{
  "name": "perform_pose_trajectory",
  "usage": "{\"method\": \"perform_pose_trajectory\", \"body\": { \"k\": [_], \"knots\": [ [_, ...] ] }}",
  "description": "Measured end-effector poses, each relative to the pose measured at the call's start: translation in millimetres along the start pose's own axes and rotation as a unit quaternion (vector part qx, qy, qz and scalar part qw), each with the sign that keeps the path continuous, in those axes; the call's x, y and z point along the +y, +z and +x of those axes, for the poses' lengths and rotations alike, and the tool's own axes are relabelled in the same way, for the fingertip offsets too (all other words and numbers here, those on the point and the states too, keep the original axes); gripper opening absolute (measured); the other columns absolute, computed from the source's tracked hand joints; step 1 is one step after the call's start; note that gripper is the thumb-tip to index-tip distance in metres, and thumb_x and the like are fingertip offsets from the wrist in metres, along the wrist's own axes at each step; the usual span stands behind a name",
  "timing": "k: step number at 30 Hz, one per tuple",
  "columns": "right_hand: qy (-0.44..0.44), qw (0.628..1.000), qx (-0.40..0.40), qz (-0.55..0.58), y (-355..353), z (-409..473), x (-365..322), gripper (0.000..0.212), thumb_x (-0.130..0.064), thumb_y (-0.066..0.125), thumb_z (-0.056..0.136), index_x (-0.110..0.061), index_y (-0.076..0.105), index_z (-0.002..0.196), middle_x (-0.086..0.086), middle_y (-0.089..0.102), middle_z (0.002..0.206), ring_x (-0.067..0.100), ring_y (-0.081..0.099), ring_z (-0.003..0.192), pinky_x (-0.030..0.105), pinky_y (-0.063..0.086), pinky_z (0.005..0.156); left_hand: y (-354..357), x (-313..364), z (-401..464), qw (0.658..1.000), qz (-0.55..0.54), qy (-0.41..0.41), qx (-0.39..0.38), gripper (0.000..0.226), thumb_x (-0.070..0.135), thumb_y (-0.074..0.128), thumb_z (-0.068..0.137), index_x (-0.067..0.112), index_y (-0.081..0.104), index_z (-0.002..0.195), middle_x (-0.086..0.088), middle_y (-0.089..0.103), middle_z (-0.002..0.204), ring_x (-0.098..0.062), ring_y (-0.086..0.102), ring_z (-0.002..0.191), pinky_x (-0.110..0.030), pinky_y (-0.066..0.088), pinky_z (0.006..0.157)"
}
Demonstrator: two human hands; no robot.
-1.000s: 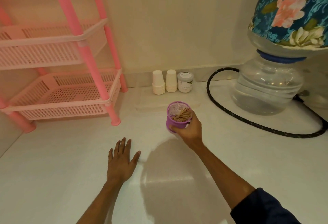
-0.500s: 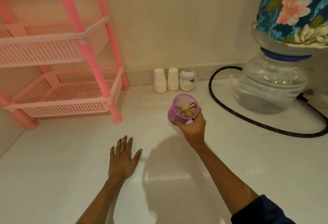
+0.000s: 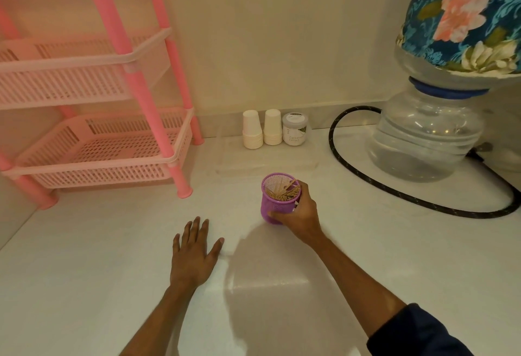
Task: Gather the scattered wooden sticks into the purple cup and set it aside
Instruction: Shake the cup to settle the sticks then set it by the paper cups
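Note:
The purple mesh cup (image 3: 275, 205) stands near the middle of the white counter (image 3: 84, 285), tilted slightly to the left. A bundle of thin wooden sticks (image 3: 284, 192) leans inside it. My right hand (image 3: 298, 213) is wrapped around the cup's right side and base. Lying flat on the counter to the cup's left, palm down with fingers spread, is my left hand (image 3: 194, 254), which holds nothing. I see no loose sticks on the counter.
A pink plastic rack (image 3: 93, 147) stands at the back left. Two stacks of paper cups (image 3: 262, 128) and a small jar (image 3: 295, 133) sit against the wall behind a clear tray (image 3: 225, 162). A water bottle (image 3: 423, 135) and black hose (image 3: 366, 178) occupy the right.
My right hand lifted and tipped the cup half a second ago, then brought it back down toward the counter. The left hand stayed in place.

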State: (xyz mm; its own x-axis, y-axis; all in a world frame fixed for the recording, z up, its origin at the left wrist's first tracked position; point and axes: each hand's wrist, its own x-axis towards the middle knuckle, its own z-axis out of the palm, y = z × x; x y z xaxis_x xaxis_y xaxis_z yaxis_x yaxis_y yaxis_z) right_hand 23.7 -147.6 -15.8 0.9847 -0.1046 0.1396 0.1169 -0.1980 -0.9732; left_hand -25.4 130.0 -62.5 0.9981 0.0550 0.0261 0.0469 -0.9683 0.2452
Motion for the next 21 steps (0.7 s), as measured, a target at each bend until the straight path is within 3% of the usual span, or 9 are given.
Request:
{"method": "perform_pose_trajectory", "body": {
  "k": [5, 9, 14, 18, 21],
  "knots": [
    [0.017, 0.999, -0.023, -0.025, 1, -2, 10, 0.096, -0.038, 0.092, 0.042, -0.033, 0.046, 0.126, -0.014, 0.065, 0.116, 0.011, 0.064, 0.106, 0.039, 0.059, 0.087, 1, 0, -1, 1.0, 0.003, 0.001, 0.0, 0.077, 0.069, 0.011, 0.091, 0.026, 0.009, 0.155, 0.003, 0.003, 0.164, -0.017, -0.002, 0.15, -0.043, -0.001, 0.121],
    [0.008, 0.998, -0.014, -0.053, 4, -9, 7, 0.095, -0.034, 0.092, 0.045, -0.037, 0.044, 0.128, -0.013, 0.063, 0.118, 0.014, 0.062, 0.109, 0.038, 0.058, 0.086, 1, -1, -1, 1.0, 0.005, 0.002, 0.001, 0.077, 0.068, 0.011, 0.09, 0.025, 0.009, 0.154, 0.002, 0.003, 0.164, -0.017, -0.002, 0.15, -0.043, 0.0, 0.121],
    [0.008, 0.985, 0.124, -0.12, 25, -27, -4, 0.118, -0.059, 0.091, 0.045, -0.018, 0.039, 0.143, -0.002, 0.058, 0.133, 0.016, 0.057, 0.117, 0.035, 0.054, 0.092, 1, 0, -2, 1.0, -0.001, 0.002, 0.003, 0.077, 0.068, 0.012, 0.09, 0.025, 0.011, 0.154, 0.003, 0.004, 0.163, -0.016, -0.003, 0.15, -0.043, 0.001, 0.122],
    [0.053, 0.984, 0.138, -0.101, 38, -22, -10, 0.096, -0.045, 0.094, 0.049, -0.02, 0.051, 0.131, -0.001, 0.066, 0.122, 0.023, 0.063, 0.112, 0.039, 0.054, 0.09, 1, 1, -4, 1.0, -0.008, 0.001, 0.0, 0.076, 0.067, 0.014, 0.091, 0.025, 0.011, 0.155, 0.003, 0.003, 0.163, -0.016, -0.003, 0.15, -0.043, 0.0, 0.122],
    [0.02, 0.992, 0.115, -0.054, 34, 2, -32, 0.086, -0.048, 0.092, 0.052, -0.026, 0.053, 0.126, -0.009, 0.067, 0.114, 0.014, 0.065, 0.105, 0.034, 0.056, 0.089, -1, 1, -3, 1.0, -0.013, 0.003, 0.005, 0.076, 0.067, 0.015, 0.092, 0.025, 0.011, 0.154, 0.003, 0.004, 0.163, -0.016, -0.003, 0.15, -0.043, 0.0, 0.122]
  ]
}}
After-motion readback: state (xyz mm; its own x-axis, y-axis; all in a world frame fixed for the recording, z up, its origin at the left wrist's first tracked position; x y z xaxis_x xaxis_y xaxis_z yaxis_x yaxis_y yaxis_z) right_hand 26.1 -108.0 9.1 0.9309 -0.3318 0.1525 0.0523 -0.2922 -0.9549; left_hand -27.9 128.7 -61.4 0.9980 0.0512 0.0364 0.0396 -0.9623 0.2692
